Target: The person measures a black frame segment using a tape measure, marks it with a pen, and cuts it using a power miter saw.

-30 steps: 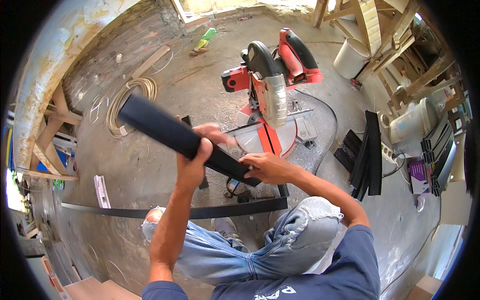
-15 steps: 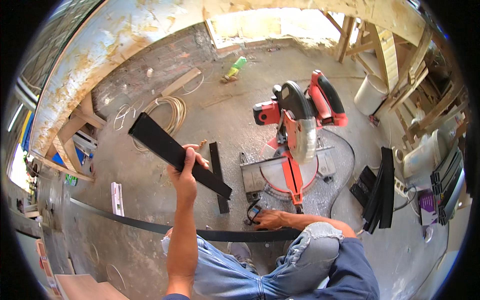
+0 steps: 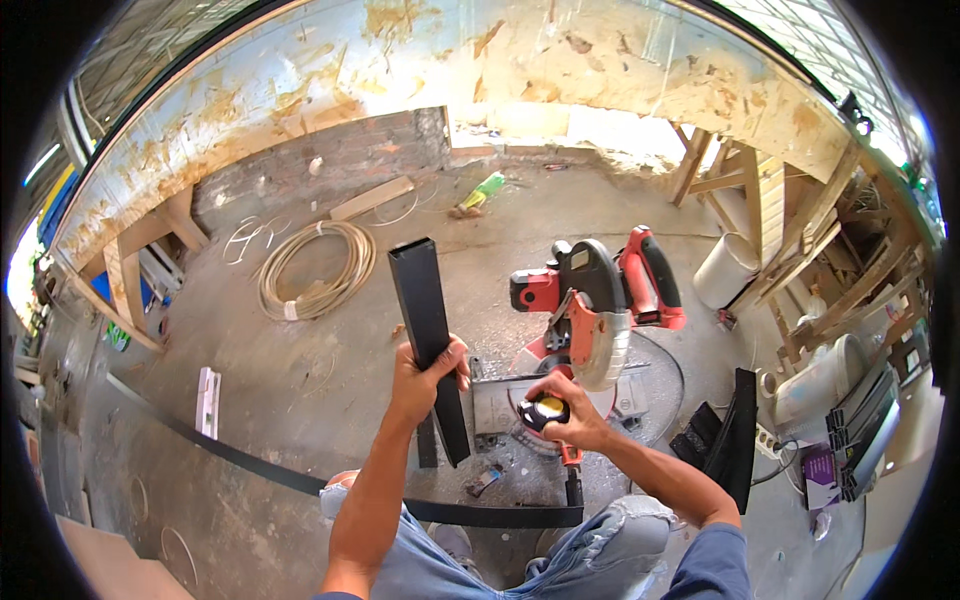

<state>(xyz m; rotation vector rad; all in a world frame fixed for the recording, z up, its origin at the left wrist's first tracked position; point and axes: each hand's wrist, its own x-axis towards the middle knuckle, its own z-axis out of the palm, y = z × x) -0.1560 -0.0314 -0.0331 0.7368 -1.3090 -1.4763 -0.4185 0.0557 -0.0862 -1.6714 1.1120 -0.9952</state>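
My left hand (image 3: 428,382) is closed around a black rectangular tube (image 3: 416,290), whose far end tips slightly left and shows a hollow opening. In my right hand (image 3: 580,420) is a black and yellow tape measure (image 3: 545,409), gripped in front of the saw's base, a short way right of the tube. Behind that hand stands a red and black miter saw (image 3: 592,330) on the floor, its base partly hidden. Below the tube, a small dark and blue item (image 3: 485,480) lies on the floor; its kind is unclear. Another black piece (image 3: 427,445) is mostly hidden behind the tube.
A long black strip (image 3: 250,466) crosses the floor before my knees. Coiled hose (image 3: 318,270) lies at far left, a white piece (image 3: 208,402) nearer. To the right are black profiles (image 3: 738,440), a power strip (image 3: 767,443), a purple box (image 3: 820,478) and a white bucket (image 3: 727,270).
My right hand has risen from the floor with the tape measure. My left hand has shifted right, turning the tube from a strong leftward slant to nearly straight away from me.
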